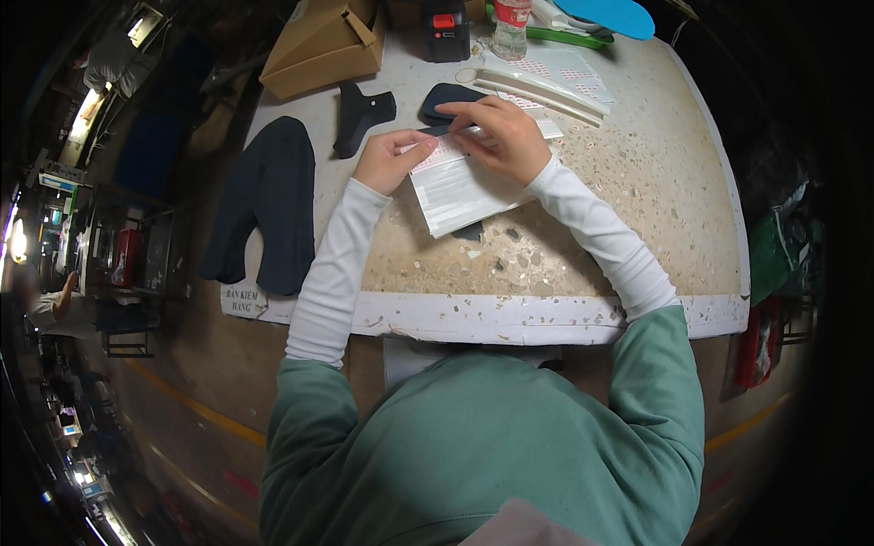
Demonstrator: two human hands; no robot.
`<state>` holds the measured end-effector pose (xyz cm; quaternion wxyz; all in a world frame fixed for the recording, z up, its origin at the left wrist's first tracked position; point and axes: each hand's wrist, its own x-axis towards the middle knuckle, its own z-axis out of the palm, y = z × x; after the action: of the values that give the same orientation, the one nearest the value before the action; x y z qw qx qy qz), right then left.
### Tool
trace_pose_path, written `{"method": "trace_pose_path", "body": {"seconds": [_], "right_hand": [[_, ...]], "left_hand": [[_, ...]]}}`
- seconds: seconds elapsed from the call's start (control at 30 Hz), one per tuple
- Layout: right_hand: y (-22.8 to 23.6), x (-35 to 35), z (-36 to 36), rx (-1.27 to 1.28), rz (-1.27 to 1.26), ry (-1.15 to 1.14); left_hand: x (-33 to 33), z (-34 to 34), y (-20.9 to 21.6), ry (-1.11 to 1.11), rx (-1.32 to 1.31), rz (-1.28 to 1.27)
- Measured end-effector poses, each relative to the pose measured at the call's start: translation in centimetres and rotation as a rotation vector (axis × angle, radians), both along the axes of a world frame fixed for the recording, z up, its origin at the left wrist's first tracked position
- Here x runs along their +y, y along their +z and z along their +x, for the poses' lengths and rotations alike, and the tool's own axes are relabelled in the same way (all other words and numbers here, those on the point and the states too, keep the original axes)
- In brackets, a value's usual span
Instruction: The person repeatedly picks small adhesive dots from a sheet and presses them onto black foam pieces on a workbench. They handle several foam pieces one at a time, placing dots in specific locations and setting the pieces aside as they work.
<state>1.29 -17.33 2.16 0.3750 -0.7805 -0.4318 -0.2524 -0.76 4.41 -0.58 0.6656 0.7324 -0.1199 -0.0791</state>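
Observation:
My left hand (393, 161) is closed on the upper left edge of a white label sheet (460, 196), thumb on top. Rows of small red print run along the sheet's upper part, and its lower part is glossy and plain. Over the upper right of the sheet is my right hand (510, 136), forefinger stretched out, thumb and another finger bent in close to the sheet. What they pinch, if anything, is too small to tell. Just beyond the hands lies a small dark blue pad (446, 98). A dark piece (470, 232) shows partly from under the sheet.
On the left are a large dark U-shaped cushion (287, 173) and a dark T-shaped piece (364, 114). A cardboard box (328, 55), a black-and-red device (444, 32), a bottle (510, 32) and a green tray (569, 38) stand at the back. Pale strips (542, 96) lie before more label sheets (583, 73).

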Motion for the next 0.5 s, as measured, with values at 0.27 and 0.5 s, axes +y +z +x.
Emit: {"method": "trace_pose_path", "body": {"seconds": [0.27, 0.5], "right_hand": [[0.17, 0.04, -0.81, 0.029, 0.037, -0.01], [-0.01, 0.38, -1.09, 0.33, 0.159, 0.044]], "left_hand": [[0.05, 0.23, -0.18, -0.022, 0.067, -0.076], [-0.25, -0.06, -0.09, -0.023, 0.007, -0.004]]}}
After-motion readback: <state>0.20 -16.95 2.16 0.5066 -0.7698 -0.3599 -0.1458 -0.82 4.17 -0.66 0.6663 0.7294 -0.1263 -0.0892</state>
